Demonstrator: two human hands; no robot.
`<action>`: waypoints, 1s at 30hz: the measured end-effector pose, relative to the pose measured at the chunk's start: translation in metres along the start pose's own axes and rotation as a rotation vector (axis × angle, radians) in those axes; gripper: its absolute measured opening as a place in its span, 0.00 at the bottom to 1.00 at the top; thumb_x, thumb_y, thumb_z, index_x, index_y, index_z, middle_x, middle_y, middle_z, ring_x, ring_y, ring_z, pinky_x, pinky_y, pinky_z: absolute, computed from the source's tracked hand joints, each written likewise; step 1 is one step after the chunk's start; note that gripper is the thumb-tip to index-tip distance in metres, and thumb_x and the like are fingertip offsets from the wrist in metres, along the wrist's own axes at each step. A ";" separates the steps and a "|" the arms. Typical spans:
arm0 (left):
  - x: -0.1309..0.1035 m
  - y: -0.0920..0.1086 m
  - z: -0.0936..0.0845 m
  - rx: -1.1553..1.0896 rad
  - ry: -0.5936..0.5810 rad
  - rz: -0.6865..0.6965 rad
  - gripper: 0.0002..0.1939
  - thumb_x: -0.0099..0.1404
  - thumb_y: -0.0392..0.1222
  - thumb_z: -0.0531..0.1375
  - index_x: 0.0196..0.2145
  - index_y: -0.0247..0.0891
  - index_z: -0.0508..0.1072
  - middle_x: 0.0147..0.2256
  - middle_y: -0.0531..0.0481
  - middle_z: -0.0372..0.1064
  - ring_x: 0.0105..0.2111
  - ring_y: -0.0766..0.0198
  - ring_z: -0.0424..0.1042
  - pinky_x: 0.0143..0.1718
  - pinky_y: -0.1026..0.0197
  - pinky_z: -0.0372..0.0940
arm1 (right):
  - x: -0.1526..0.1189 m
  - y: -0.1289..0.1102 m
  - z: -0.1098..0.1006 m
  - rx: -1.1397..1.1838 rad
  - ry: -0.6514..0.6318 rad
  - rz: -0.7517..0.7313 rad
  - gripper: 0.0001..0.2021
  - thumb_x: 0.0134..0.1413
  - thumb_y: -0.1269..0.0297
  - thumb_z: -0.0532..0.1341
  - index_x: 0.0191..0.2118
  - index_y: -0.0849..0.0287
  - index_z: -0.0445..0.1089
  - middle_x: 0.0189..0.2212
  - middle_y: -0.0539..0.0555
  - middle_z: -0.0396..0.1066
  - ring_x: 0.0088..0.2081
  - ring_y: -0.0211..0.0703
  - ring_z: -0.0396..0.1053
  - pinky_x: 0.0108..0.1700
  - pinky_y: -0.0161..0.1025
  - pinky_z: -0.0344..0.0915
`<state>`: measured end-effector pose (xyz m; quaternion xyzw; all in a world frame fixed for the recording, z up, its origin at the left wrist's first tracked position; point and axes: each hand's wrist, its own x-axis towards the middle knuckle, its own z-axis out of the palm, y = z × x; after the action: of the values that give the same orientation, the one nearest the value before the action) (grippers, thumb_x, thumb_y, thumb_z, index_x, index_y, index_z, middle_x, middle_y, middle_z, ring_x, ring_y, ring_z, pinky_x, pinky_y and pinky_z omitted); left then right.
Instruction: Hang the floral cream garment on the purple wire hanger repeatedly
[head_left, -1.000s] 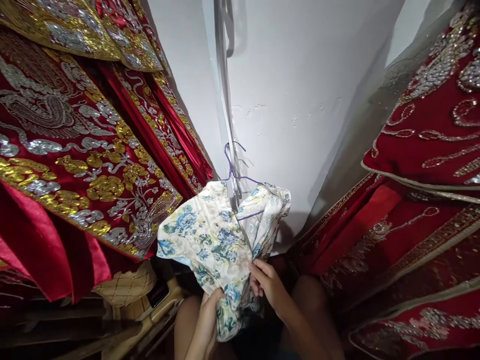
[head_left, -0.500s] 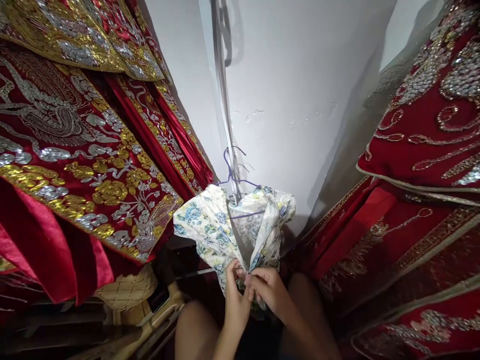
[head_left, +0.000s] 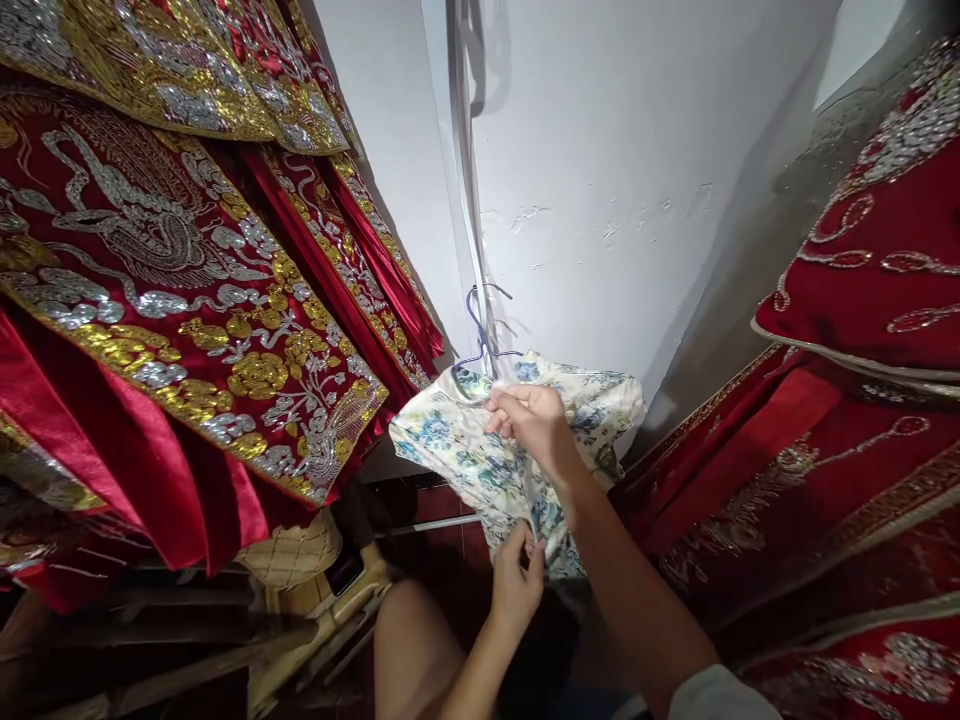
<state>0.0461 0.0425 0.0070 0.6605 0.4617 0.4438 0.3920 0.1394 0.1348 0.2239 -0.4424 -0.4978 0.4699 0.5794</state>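
A white short-sleeved dress (head_left: pixel 465 450) with blue and green flowers hangs on a purple wire hanger (head_left: pixel 478 325). A closed zipper seam runs down its middle. At the neckline, my right hand (head_left: pixel 532 420) is closed in a pinch at the top of this seam, apparently on the zipper pull, which the fingers hide. Lower down, my left hand (head_left: pixel 519 580) pinches the dress fabric beside the seam. The dress's lower end is lost in the dark below my left hand.
Red costumes with gold and silver sequins (head_left: pixel 247 370) hang at the left, and beaded red garments (head_left: pixel 862 270) at the right. Behind is a white wall (head_left: pixel 600 150) with a narrow vertical strip. A wooden chair (head_left: pixel 337 615) and a woven basket-like item (head_left: pixel 292 550) stand low left.
My right hand has moved up from beside my left hand to the neckline. The V-shaped opening of the dress has closed. My left hand still pinches the fabric low down.
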 end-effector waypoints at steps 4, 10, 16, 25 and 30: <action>0.003 0.003 0.000 0.011 -0.099 -0.023 0.14 0.69 0.43 0.55 0.27 0.40 0.56 0.25 0.55 0.55 0.27 0.65 0.57 0.30 0.62 0.53 | -0.001 -0.005 0.000 0.012 0.018 -0.020 0.16 0.54 0.53 0.63 0.28 0.63 0.74 0.17 0.52 0.73 0.18 0.34 0.61 0.22 0.32 0.58; 0.051 0.053 -0.043 -0.088 0.058 0.137 0.05 0.71 0.42 0.55 0.38 0.39 0.66 0.33 0.49 0.67 0.35 0.62 0.68 0.39 0.61 0.62 | -0.012 0.005 -0.012 -0.014 0.053 -0.036 0.13 0.55 0.56 0.60 0.28 0.60 0.73 0.16 0.49 0.70 0.19 0.36 0.62 0.23 0.33 0.59; 0.108 0.139 -0.094 0.029 0.286 0.462 0.14 0.72 0.41 0.55 0.54 0.41 0.68 0.41 0.47 0.70 0.39 0.61 0.70 0.42 0.60 0.63 | -0.029 -0.002 -0.012 -0.059 0.036 -0.082 0.11 0.55 0.59 0.60 0.27 0.59 0.73 0.16 0.48 0.69 0.20 0.37 0.63 0.23 0.34 0.58; 0.126 0.177 -0.119 0.386 0.347 0.628 0.08 0.73 0.39 0.53 0.36 0.37 0.70 0.33 0.48 0.69 0.37 0.61 0.68 0.42 0.59 0.61 | -0.026 0.027 -0.012 -0.190 0.051 -0.159 0.14 0.56 0.57 0.59 0.24 0.58 0.70 0.15 0.48 0.67 0.19 0.38 0.61 0.24 0.36 0.57; 0.132 0.140 -0.182 0.124 0.727 0.392 0.08 0.69 0.41 0.57 0.34 0.36 0.72 0.31 0.51 0.68 0.34 0.64 0.67 0.39 0.63 0.62 | -0.037 0.060 -0.024 -0.270 0.020 -0.043 0.15 0.55 0.59 0.59 0.20 0.56 0.66 0.13 0.48 0.64 0.17 0.37 0.58 0.23 0.36 0.54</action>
<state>-0.0656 0.1516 0.2206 0.5585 0.4613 0.6856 0.0713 0.1547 0.1071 0.1560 -0.5101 -0.5602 0.3817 0.5295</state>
